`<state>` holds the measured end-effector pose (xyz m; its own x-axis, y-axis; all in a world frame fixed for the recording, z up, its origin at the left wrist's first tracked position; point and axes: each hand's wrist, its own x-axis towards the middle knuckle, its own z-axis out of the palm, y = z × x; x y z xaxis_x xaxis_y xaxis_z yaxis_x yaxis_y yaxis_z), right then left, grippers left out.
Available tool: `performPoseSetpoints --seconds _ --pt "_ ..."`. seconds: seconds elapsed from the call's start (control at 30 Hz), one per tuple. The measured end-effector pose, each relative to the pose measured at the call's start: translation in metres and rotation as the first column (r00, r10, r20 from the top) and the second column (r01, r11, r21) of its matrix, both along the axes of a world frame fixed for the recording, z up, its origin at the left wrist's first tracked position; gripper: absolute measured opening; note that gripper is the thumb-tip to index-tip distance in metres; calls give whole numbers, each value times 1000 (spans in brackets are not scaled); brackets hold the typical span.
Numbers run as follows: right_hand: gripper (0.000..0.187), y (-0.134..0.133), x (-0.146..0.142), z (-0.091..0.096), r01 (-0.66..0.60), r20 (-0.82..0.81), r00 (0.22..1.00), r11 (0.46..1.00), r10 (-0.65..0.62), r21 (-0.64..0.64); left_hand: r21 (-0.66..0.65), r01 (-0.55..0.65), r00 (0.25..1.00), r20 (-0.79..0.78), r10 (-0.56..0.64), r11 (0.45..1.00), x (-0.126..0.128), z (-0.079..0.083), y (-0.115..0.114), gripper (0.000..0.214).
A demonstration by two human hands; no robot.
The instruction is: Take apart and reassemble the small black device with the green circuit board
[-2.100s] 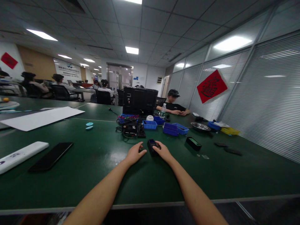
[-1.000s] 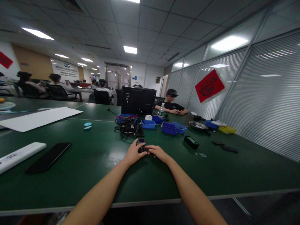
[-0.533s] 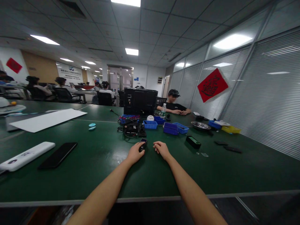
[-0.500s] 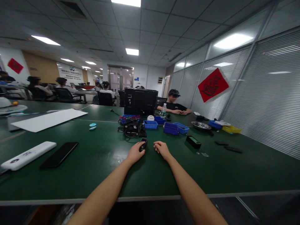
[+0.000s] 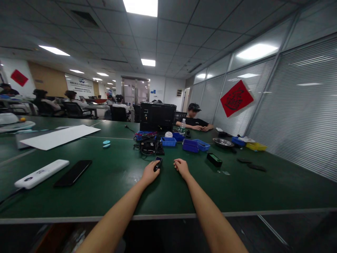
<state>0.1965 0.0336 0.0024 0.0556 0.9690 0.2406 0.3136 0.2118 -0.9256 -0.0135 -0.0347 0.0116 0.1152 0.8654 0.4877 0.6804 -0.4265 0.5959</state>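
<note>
My left hand (image 5: 150, 173) rests on the green table (image 5: 110, 189) with its fingers closed round a small black device (image 5: 158, 163) that has a lit blue face. My right hand (image 5: 180, 166) lies a short way to the right of it, fingers curled loosely, holding nothing that I can see. Both forearms stretch out from the table's near edge.
A black phone (image 5: 73, 172) and a white power strip (image 5: 42, 173) lie at the left. Beyond my hands sit a tangle of cables (image 5: 149, 147), blue bins (image 5: 193, 145), a black box (image 5: 214, 160) and a black case (image 5: 157, 117). A person (image 5: 194, 120) sits across the table.
My right hand let go of the black device and drew away to the right. The left hand took it over and keeps hold of it.
</note>
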Motion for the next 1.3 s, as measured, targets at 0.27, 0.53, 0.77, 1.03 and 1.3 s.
performPoseSetpoints --seconds 0.27,0.53,0.77,1.03,1.3 --pt "20 8 3 -9 10 -51 999 1000 -9 11 -55 -164 986 -42 162 985 -60 5 -13 46" --pt "22 8 7 -8 -25 -170 985 999 29 27 -125 -473 879 -144 455 872 -149 13 -3 50" --pt "17 18 8 -10 -102 -130 987 994 95 -46 -145 -705 709 -107 697 694 -180 14 5 60" --pt "14 26 4 -10 -115 -69 992 988 108 -104 -201 -733 677 -119 726 650 -178 14 8 64" --pt "20 16 11 -4 -49 -216 976 999 42 -24 -243 -727 680 -117 724 642 -179 17 5 64"
